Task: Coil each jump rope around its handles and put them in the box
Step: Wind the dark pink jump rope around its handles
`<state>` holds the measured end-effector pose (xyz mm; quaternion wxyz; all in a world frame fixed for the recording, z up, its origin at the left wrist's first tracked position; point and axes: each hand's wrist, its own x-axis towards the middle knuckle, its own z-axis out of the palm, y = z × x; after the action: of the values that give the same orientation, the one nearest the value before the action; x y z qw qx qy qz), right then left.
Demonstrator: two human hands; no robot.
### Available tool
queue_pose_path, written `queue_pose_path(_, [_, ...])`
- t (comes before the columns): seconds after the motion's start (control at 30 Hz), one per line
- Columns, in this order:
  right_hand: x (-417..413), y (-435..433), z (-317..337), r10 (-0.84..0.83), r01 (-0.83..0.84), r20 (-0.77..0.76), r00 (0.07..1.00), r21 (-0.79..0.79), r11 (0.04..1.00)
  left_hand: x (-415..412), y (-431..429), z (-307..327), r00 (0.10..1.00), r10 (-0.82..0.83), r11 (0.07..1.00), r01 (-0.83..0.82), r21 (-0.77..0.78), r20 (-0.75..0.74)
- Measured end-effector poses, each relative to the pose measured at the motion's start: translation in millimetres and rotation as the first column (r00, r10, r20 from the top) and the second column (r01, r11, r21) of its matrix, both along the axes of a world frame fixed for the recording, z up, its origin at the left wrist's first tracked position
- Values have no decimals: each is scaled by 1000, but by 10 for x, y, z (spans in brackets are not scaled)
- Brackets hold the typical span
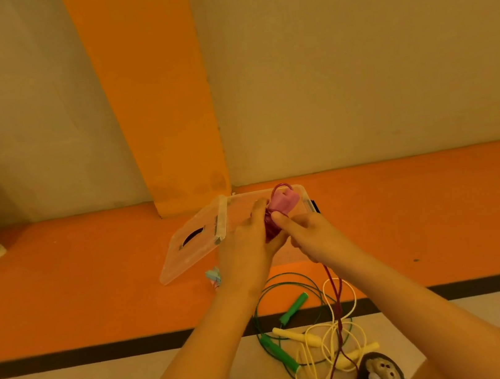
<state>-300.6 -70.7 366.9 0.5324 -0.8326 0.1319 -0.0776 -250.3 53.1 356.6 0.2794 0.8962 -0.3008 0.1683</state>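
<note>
My left hand grips the pink handles of a dark red jump rope, held just above the clear plastic box. Red cord is wound around the handles. My right hand pinches the red cord beside them, and the loose end hangs down to the floor. A green jump rope and a yellow jump rope lie uncoiled and tangled on the floor below my arms.
The box's clear lid is hinged open to the left on the orange floor. A small blue and pink object lies by the lid. An orange pillar stands behind the box. A patterned slipper is near my knee.
</note>
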Motion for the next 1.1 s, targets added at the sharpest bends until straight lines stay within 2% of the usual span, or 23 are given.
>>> queue_pose_path(0.1, [-3,-16,-14,-80,77,31,996,87,993,-39,0,55,983,-160,982,150,-112,-88])
queue_pose_path(0.2, [-4,-69,-18,-80,71,49,996,164,984,-87,13,95,860,-374,905,256,-340,-347])
queue_pose_path(0.27, [-8,-88,-32,-53,43,46,998,183,982,-78,58,108,759,-469,851,253,-460,-451])
queue_pose_path(0.37, [-17,-83,-35,-36,20,73,997,208,978,-57,130,123,707,-528,802,231,-551,-471])
queue_pose_path(0.43, [-25,-80,-8,-33,8,93,995,254,967,-61,154,129,647,-539,764,105,-637,-540])
queue_pose_path(0.47, [-34,-82,6,-24,-7,106,994,285,959,-57,169,136,586,-549,748,25,-664,-596])
queue_pose_path(0.53, [-59,-75,36,7,-58,145,989,352,934,-58,210,182,391,-613,722,-76,-687,-687])
queue_pose_path(0.6, [-95,-60,43,58,-132,197,979,391,911,-68,252,226,168,-716,666,-123,-735,-677])
queue_pose_path(0.63, [-114,-48,45,84,-170,222,971,404,899,-73,270,239,89,-750,641,-145,-754,-655])
queue_pose_path(0.7, [-144,-22,60,130,-239,265,955,432,870,-61,281,217,36,-775,620,-153,-769,-631])
queue_pose_path(0.77, [-151,-10,73,151,-251,255,955,426,869,-53,238,158,69,-783,607,-126,-784,-618])
queue_pose_path(0.83, [-155,3,85,131,-184,166,977,364,913,-65,159,118,153,-761,617,-130,-776,-631])
queue_pose_path(0.9, [-156,17,65,119,-128,51,992,253,959,-85,96,107,322,-649,685,-147,-714,-689])
queue_pose_path(0.97, [-158,43,41,121,-114,-40,992,147,983,-97,75,112,516,-457,779,-162,-606,-725])
queue_pose_path(1.0, [-158,56,31,114,-105,-69,991,123,987,-98,69,106,587,-379,804,-175,-569,-716])
queue_pose_path(1.1, [-148,103,10,68,-55,-104,992,123,991,-100,38,62,722,-275,805,-187,-563,-634])
